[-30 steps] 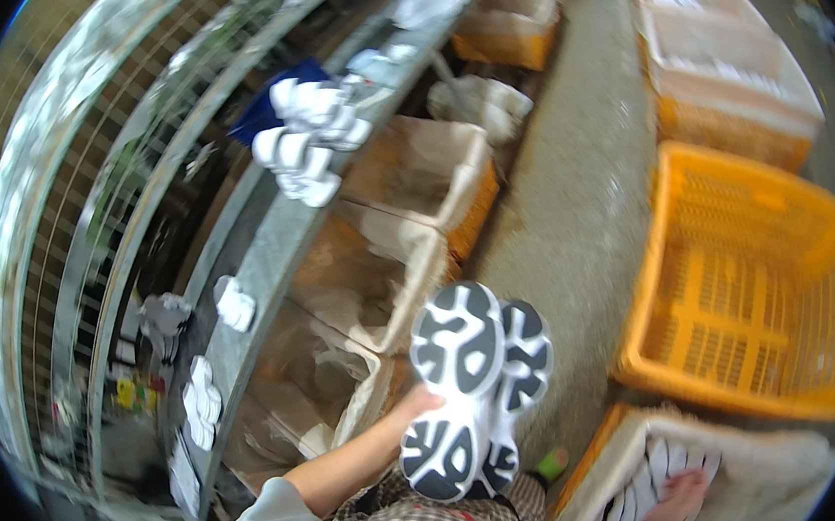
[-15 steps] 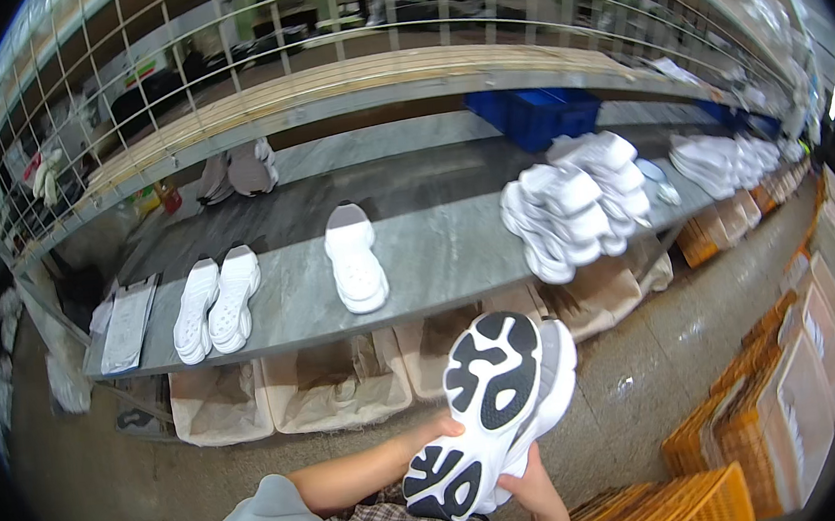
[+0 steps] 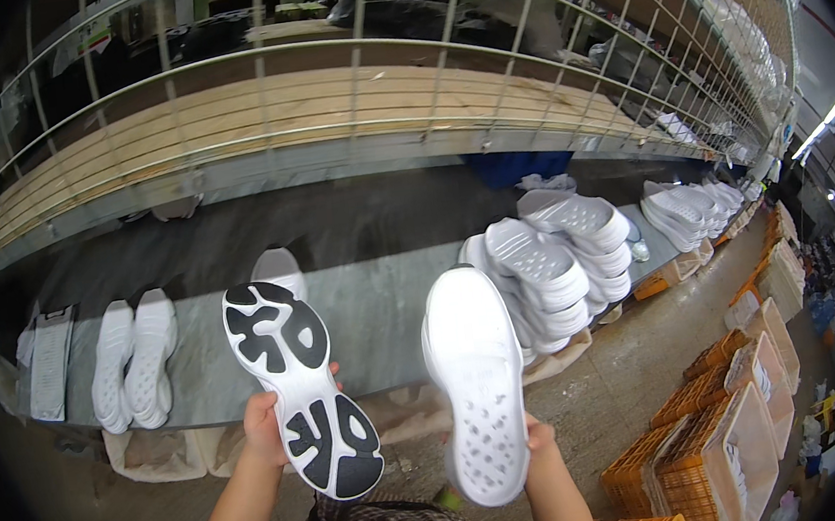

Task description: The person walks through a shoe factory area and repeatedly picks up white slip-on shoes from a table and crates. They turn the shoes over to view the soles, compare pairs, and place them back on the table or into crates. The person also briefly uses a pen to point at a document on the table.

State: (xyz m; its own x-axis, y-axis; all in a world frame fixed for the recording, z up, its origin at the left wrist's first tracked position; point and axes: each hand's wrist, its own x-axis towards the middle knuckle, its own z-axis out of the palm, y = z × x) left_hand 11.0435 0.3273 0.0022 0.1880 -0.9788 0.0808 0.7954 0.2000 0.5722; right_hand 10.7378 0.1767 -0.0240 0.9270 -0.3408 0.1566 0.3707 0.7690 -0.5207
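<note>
Two white shoe soles are held upright and apart in front of the grey table (image 3: 395,338). My left hand (image 3: 265,428) grips one shoe sole (image 3: 297,388) by its edges, its black-patterned tread facing me. In my right hand (image 3: 537,438) is the other shoe sole (image 3: 473,356), showing its white inner side with small dimples over the lower half. Its right edge is where my fingers close. Behind the left-hand sole, another white sole (image 3: 277,266) on the table is partly hidden. Just past the right-hand sole rises a pile of white soles (image 3: 545,283).
Two soles (image 3: 136,363) lie side by side at the table's left, beside a clipboard with paper (image 3: 52,366). Wire mesh and a wooden shelf (image 3: 302,101) run above the table. Lined orange baskets (image 3: 688,455) stand at the right; fabric-lined bins (image 3: 155,455) sit below.
The soles, earlier held together, have come apart. One has moved left in my left hand; the other now shows its inner side in my right. The view has shifted too.
</note>
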